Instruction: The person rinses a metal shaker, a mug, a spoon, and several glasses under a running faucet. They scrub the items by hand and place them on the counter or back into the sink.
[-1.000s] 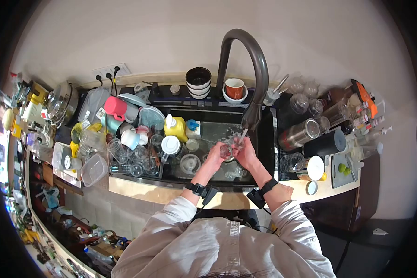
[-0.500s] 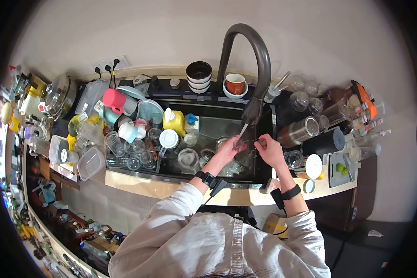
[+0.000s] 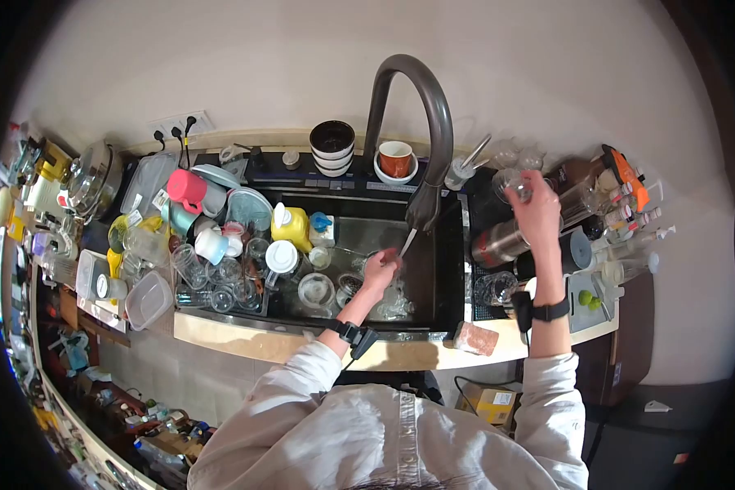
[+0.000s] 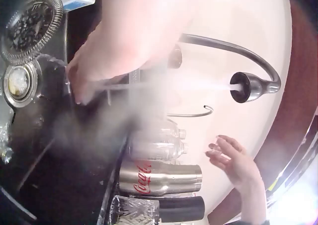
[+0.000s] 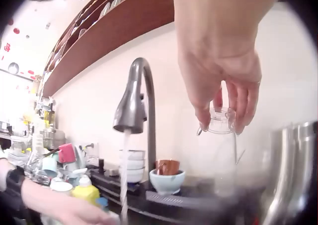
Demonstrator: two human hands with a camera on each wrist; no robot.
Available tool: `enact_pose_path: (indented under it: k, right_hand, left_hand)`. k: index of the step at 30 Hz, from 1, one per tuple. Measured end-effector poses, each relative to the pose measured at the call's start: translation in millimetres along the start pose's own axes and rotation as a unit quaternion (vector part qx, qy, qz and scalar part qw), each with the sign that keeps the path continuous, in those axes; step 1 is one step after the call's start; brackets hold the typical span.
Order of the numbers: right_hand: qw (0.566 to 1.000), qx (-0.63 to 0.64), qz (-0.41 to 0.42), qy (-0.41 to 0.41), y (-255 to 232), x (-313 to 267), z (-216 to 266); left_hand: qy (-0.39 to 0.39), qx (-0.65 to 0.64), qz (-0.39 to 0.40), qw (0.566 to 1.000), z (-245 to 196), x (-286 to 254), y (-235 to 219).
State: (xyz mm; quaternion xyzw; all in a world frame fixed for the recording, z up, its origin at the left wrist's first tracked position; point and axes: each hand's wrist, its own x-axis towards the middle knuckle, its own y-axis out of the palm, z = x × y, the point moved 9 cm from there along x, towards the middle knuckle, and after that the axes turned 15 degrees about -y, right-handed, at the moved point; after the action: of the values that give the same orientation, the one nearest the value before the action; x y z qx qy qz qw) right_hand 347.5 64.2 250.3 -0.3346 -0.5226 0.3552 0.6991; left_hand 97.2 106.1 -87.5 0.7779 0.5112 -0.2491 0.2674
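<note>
In the head view my right hand (image 3: 535, 212) is raised over the glassware and bottles to the sink's right. Its fingertips grip a small clear glass piece (image 5: 220, 124) by its edge, seen in the right wrist view. My left hand (image 3: 380, 271) is low over the dark sink (image 3: 441, 282), beside the running stream from the grey faucet (image 3: 423, 208). The left wrist view shows its fingers (image 4: 79, 81) bent downward at the water; blur hides whether they hold anything. Clear glass dishes (image 3: 316, 291) lie in the sink to its left.
Left of the sink are piled cups and glasses (image 3: 189, 265), with a yellow bottle (image 3: 292, 229) nearby. Stacked bowls (image 3: 332, 155) and an orange cup (image 3: 395, 159) stand behind. Right are steel tumblers (image 3: 498, 245); a reddish-brown sponge (image 3: 475, 339) lies on the front edge.
My right hand has left the stream and moved right and back with a clear glass piece. The left hand has moved slightly left and down. The sponge at the front edge is now uncovered.
</note>
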Motion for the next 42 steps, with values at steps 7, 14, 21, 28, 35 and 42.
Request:
enact_pose_path:
  k: [7,14,21,28,35,42]
  right_hand:
    - [0.987,-0.124,0.095,0.034,60.1,43.7,-115.0]
    - [0.98,-0.094,0.175,0.009,89.9,54.2,-140.4]
    - [0.957,-0.065,0.26,-0.115,111.2,54.2,-146.8]
    - [0.989,-0.062,0.109,-0.082,25.3,41.9,4.5]
    - [0.956,0.15,0.198,-0.159,146.4,-95.7,102.7]
    - [0.903,0.36,0.218,0.082,235.7,-149.9,86.9]
  left_hand:
    - [0.23,0.288,-0.148,0.918,-50.3,-48.9,2.6]
    - [-0.015,-0.127,0.075,0.989,-0.8,-0.3,18.2]
    - [-0.18,-0.363,0.149,0.902,36.8,26.7,25.5]
    - [-0.154,-0.32,0.092,0.93,37.3,20.6,15.9]
    - [-0.219,-0.443,0.21,0.844,32.0,10.9,40.4]
    - [-0.225,-0.244,0.17,0.928,22.6,-19.5,24.1]
